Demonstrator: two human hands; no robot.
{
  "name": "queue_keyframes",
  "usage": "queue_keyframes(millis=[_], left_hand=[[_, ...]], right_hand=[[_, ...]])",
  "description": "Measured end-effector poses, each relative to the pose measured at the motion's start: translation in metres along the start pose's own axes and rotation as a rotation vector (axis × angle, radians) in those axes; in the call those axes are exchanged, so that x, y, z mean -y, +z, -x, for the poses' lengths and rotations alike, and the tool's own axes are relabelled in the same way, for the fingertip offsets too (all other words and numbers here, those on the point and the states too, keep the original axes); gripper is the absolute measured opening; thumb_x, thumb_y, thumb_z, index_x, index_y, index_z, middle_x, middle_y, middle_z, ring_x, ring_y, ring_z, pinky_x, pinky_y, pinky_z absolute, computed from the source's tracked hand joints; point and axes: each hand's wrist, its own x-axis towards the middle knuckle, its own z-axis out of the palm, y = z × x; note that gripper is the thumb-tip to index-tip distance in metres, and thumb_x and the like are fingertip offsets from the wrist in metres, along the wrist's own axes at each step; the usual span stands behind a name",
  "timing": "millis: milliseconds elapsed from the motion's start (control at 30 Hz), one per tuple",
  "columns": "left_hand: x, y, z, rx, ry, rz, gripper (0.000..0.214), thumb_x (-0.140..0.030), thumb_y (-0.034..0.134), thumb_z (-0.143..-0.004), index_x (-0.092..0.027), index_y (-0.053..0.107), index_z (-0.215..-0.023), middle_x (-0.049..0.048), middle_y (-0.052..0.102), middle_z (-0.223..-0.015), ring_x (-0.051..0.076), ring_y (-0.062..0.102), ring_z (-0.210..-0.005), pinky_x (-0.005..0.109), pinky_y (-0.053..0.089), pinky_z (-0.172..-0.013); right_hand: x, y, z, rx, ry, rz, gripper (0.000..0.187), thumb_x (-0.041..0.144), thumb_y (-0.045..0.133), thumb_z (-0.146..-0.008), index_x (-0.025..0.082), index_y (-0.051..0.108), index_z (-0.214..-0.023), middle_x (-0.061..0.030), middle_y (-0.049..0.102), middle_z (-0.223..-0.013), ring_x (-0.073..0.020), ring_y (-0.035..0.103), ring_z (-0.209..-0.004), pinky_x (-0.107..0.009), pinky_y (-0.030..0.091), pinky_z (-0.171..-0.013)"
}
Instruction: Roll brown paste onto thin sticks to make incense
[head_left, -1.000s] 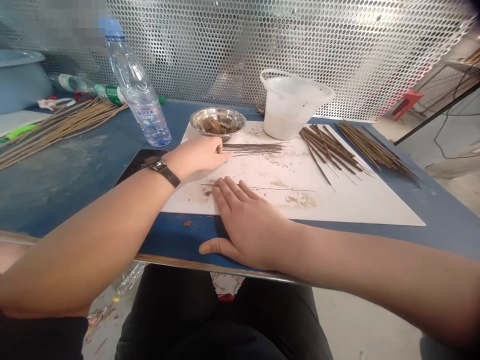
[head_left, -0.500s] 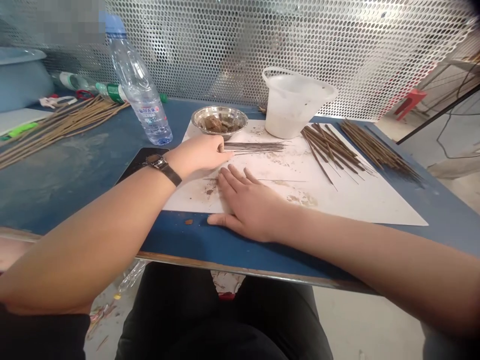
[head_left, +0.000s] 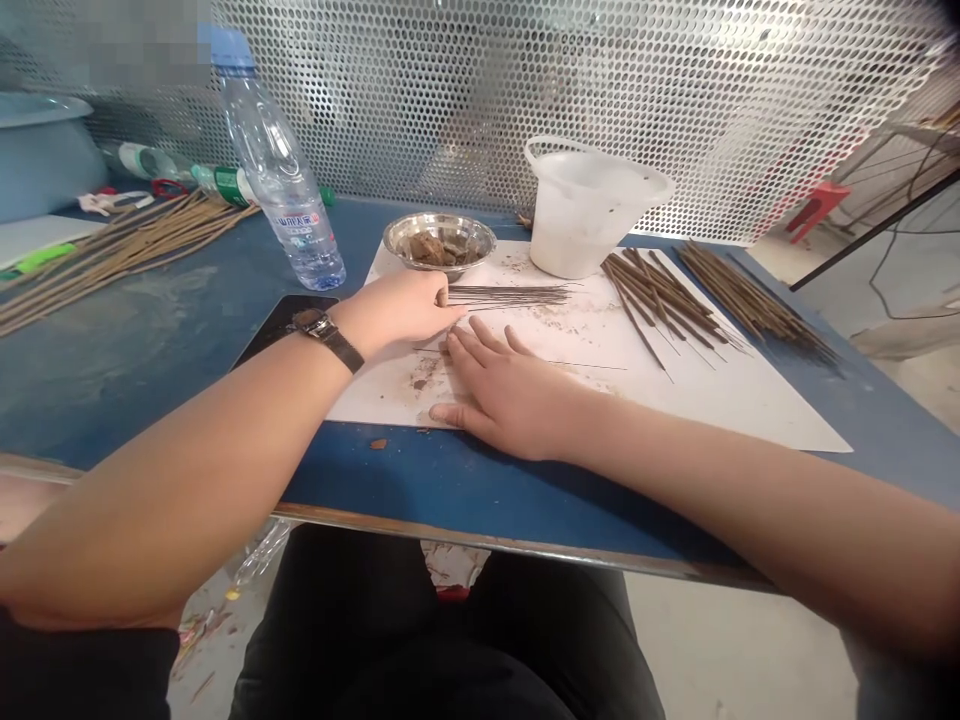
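My left hand, a watch on its wrist, is closed around the left ends of a bundle of thin dark sticks. My right hand lies palm down on the white board, fingers stretched and slightly spread. Beneath its fingers passes a single thin stick, showing on both sides of the hand; whatever lies under the palm is hidden. Brown crumbs are scattered by the fingertips. Behind my left hand stands a metal bowl of brown lumps.
A translucent white bucket stands at the board's back edge. Right of it lie brown-coated sticks and another bundle. A water bottle, a dark flat object, long tan sticks and a blue basin are leftward.
My right hand has slid forward and a little to the right, flat on the board. The single stick under it has shifted slightly right and tilted. My left hand stays put.
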Motion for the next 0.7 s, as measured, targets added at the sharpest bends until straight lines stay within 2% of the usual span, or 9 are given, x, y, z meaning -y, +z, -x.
queue_keyframes(millis=[200, 333, 433, 533, 633, 700], left_hand=[[0.002, 0.002, 0.000, -0.021, 0.012, 0.004, 0.045, -0.059, 0.057, -0.091, -0.022, 0.075, -0.111, 0.0120, 0.074, -0.088, 0.031, 0.066, -0.081, 0.038, 0.044, -0.069], [0.000, 0.000, 0.001, -0.014, 0.005, -0.016, 0.045, -0.057, 0.055, -0.093, -0.021, 0.073, -0.113, 0.0123, 0.073, -0.087, 0.030, 0.065, -0.079, 0.037, 0.043, -0.068], [0.000, -0.001, 0.002, -0.002, 0.014, -0.026, 0.044, -0.056, 0.052, -0.094, -0.021, 0.073, -0.111, 0.0122, 0.072, -0.082, 0.030, 0.064, -0.075, 0.037, 0.042, -0.066], [0.001, -0.002, 0.002, -0.014, 0.037, -0.024, 0.042, -0.053, 0.050, -0.096, -0.021, 0.074, -0.107, 0.0130, 0.072, -0.084, 0.028, 0.063, -0.073, 0.037, 0.040, -0.064], [0.004, -0.007, 0.002, -0.024, 0.074, -0.027, 0.041, -0.051, 0.048, -0.097, -0.021, 0.075, -0.103, 0.0126, 0.073, -0.086, 0.026, 0.062, -0.074, 0.036, 0.040, -0.065], [0.007, -0.012, 0.001, 0.030, 0.121, -0.028, 0.041, -0.051, 0.049, -0.096, -0.022, 0.077, -0.100, 0.0108, 0.073, -0.086, 0.025, 0.062, -0.074, 0.035, 0.040, -0.066]], right_hand=[[0.011, 0.001, 0.017, 0.014, -0.039, 0.014, 0.101, 0.081, 0.030, -0.099, 0.006, 0.035, -0.167, -0.0242, 0.032, -0.172, -0.0449, 0.023, -0.162, -0.065, 0.023, -0.130], [-0.008, -0.002, 0.002, -0.027, -0.014, 0.036, 0.094, 0.073, 0.035, -0.103, 0.000, 0.037, -0.163, -0.0282, 0.034, -0.171, -0.0458, 0.025, -0.161, -0.064, 0.026, -0.128], [-0.027, -0.007, -0.012, -0.058, 0.001, 0.028, 0.069, 0.054, 0.043, -0.107, 0.004, 0.051, -0.153, -0.0258, 0.048, -0.163, -0.0409, 0.041, -0.154, -0.055, 0.041, -0.119], [-0.037, -0.010, -0.019, -0.105, 0.027, 0.006, 0.039, 0.032, 0.045, -0.107, 0.010, 0.070, -0.127, -0.0200, 0.069, -0.137, -0.0325, 0.063, -0.128, -0.043, 0.052, -0.101], [-0.044, -0.013, -0.021, -0.199, 0.060, 0.015, 0.029, 0.023, 0.049, -0.103, 0.013, 0.075, -0.110, -0.0169, 0.075, -0.118, -0.0301, 0.066, -0.114, -0.040, 0.052, -0.093], [-0.048, -0.015, -0.022, -0.250, 0.085, 0.017, 0.026, 0.021, 0.051, -0.101, 0.014, 0.075, -0.105, -0.0156, 0.076, -0.113, -0.0301, 0.066, -0.111, -0.039, 0.050, -0.089]])
